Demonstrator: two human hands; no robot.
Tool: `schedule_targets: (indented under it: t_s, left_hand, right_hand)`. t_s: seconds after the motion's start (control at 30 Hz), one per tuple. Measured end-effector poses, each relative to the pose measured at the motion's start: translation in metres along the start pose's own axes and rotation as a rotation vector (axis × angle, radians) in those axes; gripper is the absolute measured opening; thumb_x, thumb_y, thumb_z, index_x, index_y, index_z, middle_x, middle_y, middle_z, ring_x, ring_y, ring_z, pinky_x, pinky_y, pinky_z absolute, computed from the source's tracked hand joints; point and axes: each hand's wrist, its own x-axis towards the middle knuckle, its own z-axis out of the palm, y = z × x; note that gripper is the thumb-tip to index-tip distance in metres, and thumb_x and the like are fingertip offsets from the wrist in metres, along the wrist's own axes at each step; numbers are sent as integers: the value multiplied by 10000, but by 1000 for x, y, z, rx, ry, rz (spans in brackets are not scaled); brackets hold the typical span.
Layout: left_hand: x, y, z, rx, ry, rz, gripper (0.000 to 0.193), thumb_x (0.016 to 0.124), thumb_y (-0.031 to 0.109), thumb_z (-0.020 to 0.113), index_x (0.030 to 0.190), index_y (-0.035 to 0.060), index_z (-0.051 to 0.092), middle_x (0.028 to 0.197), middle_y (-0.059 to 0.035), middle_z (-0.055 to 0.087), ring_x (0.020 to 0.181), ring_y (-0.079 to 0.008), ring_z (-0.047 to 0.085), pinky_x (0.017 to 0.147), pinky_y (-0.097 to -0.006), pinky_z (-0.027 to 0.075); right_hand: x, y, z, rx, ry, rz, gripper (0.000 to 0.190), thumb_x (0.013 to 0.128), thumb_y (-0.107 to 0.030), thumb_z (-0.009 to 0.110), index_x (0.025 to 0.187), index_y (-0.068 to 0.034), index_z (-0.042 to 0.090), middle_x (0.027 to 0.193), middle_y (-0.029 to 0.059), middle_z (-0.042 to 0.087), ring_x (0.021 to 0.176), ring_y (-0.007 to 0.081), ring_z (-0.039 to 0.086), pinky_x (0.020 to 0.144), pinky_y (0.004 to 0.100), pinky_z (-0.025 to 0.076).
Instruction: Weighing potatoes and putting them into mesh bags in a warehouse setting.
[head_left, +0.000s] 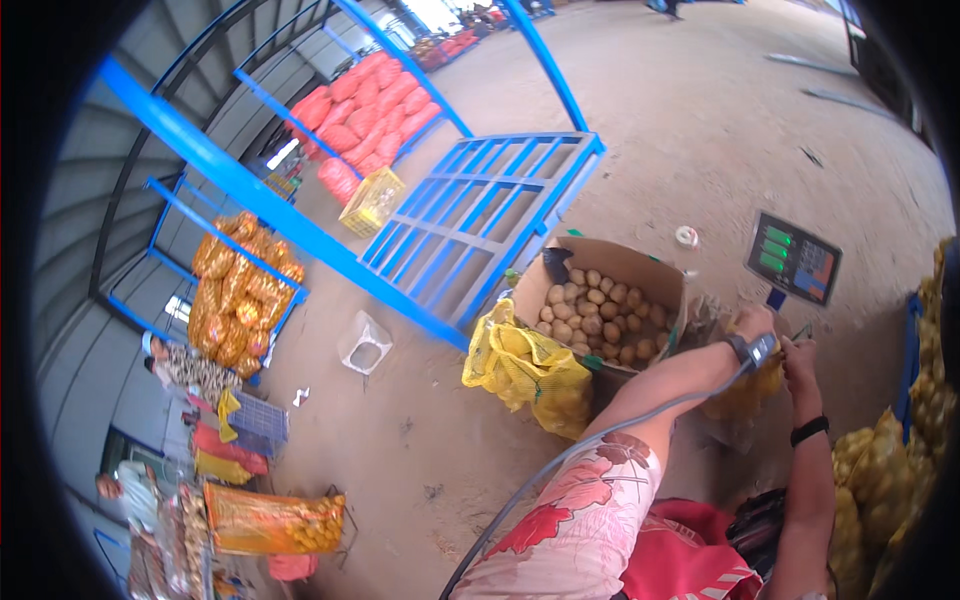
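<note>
My left hand (754, 324) is at the top of a mesh bag (739, 394) of round produce, just below the scale's display (793, 259); what its fingers hold is hard to make out. My right hand (799, 356) has its fingers bent at the bag's right side, with a thin dark green strip (804, 330) by the fingertips. To the left stands an open cardboard box (615, 259) with many brown potatoes (592, 324) inside. A filled yellow mesh bag (536, 371) leans against the box's near left side. The bag between my hands is partly hidden by my left forearm.
A blue metal rack (487, 187) stands beyond the box. A roll of tape (686, 237) and a white plastic stool (365, 343) are on the floor. Filled mesh bags (877, 465) stand at right. Two people (135, 491) are at far left, near an orange mesh bag (277, 521).
</note>
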Motion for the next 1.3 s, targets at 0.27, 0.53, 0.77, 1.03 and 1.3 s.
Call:
schedule_targets:
  t_s: [0.27, 0.53, 0.77, 1.03, 1.3]
  left_hand:
    - [-1, 7, 24, 337, 98, 875, 285, 799, 299, 528, 986, 126, 654, 1074, -51, 595, 1003, -270, 518, 745, -397, 431]
    - [8, 7, 29, -23, -131, 443, 269, 803, 240, 517, 989, 84, 633, 989, -106, 611, 928, -306, 560, 745, -408, 458]
    - [6, -3, 38, -549, -71, 238, 255, 807, 187, 507, 992, 48, 614, 915, -155, 625, 863, -338, 596, 745, -418, 482]
    - [-18, -10, -2, -2092, -366, -780, 197, 771, 105, 463, 920, 8, 550, 831, -173, 568, 806, -341, 610, 654, -449, 509]
    - [-15, -21, -30, -276, -146, 160, 200, 756, 189, 540, 703, 46, 670, 757, -159, 662, 790, -301, 655, 684, -346, 519]
  right_hand:
    - [31, -14, 14, -13, 26, -243, 274, 791, -184, 665, 586, -30, 571, 565, 20, 551, 446, 98, 490, 391, 268, 340]
    - [-14, -78, 56, -284, -111, -488, 323, 856, -206, 584, 621, 16, 589, 584, 14, 566, 521, 95, 529, 498, 249, 413]
    - [-46, -74, 51, -362, 35, -520, 347, 883, -269, 552, 701, 25, 578, 622, 45, 563, 560, 96, 537, 494, 260, 433]
    - [-103, -62, 32, -354, -201, -99, 324, 845, -312, 607, 736, -8, 601, 588, 15, 525, 503, 103, 509, 431, 235, 415]
    - [-40, -36, -19, -184, -198, -51, 178, 796, -127, 617, 644, -35, 615, 527, -5, 523, 374, 51, 385, 358, 219, 272]
